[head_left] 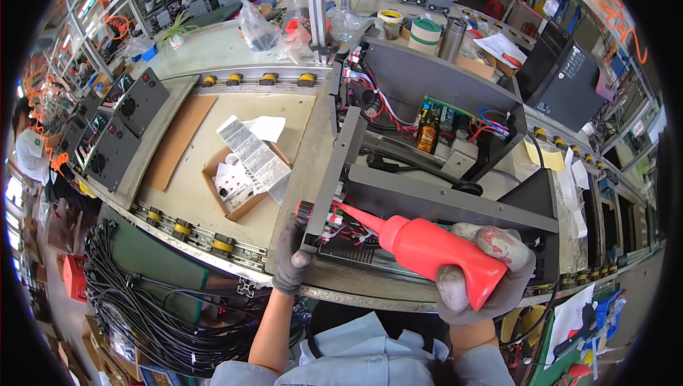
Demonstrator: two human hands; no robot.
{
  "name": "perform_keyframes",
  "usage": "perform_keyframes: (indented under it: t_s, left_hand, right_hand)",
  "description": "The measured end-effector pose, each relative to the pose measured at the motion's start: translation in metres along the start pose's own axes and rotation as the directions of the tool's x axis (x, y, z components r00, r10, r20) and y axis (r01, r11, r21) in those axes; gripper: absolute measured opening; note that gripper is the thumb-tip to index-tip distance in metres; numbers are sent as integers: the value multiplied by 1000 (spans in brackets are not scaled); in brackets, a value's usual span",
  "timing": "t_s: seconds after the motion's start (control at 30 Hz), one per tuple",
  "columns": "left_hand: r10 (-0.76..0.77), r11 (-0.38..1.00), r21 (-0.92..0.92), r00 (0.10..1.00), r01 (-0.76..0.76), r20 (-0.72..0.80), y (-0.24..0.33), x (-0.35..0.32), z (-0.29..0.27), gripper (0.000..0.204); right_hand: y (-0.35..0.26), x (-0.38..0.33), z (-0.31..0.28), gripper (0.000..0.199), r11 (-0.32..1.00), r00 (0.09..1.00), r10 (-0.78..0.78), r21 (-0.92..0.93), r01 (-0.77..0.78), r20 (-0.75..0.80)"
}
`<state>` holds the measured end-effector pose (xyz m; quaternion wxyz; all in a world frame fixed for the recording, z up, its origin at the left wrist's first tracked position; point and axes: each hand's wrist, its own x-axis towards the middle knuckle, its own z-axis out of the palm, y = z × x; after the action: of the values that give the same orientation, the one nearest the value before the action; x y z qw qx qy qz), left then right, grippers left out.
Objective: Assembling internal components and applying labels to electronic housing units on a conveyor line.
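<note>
One red squeeze bottle (427, 247) clamped in gloved right hand (484, 272), nozzle aimed at wiring inside one open grey chassis (441, 201), gloved left hand (292, 261) gripped chassis corner, one cardboard box (238, 183) sat left.

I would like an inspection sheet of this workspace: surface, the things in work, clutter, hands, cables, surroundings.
Surface: grey workbench with roller rails along its edges.
Job's things: red squeeze bottle, nozzle aimed at the near left corner of an open grey metal chassis.
Clutter: small cardboard box with cards, printed sheets over it; tape rolls and plastic bags behind.
Hands: gloved right hand grips the bottle; gloved left hand steadies the chassis corner.
Cables: red and black wires inside the chassis; black cable bundle below the bench.
Surroundings: finished grey units on the left; other people at the far side.
</note>
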<state>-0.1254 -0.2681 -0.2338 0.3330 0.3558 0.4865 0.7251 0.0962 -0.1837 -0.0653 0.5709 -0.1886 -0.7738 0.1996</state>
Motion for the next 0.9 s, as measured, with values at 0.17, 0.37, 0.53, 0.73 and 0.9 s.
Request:
perform_keyframes:
  t_s: [0.17,0.37,0.53,0.73,0.9]
  left_hand:
    - [27,986,166,999,-23,-18,3,-1,-1,74]
    - [-2,951,307,999,14,-39,-5,-5,-13,83]
    - [-28,983,182,999,33,-32,-30,-6,-29,106]
    - [-105,994,-30,994,104,-38,-56,-16,-57,98]
    - [-127,991,-36,991,126,-45,-50,-17,-53,97]
  right_hand:
    - [-1,4,-2,53,1000,999,7,18,-8,38]
    - [1,1,-1,53,972,970,211,126,-196,-119]
    - [6,-13,-10,54,972,980,144,204,-115,-134]
    - [19,-22,6,59,997,999,-22,-76,24,24]
    - [24,-12,19,54,978,993,-118,-176,111,-27]
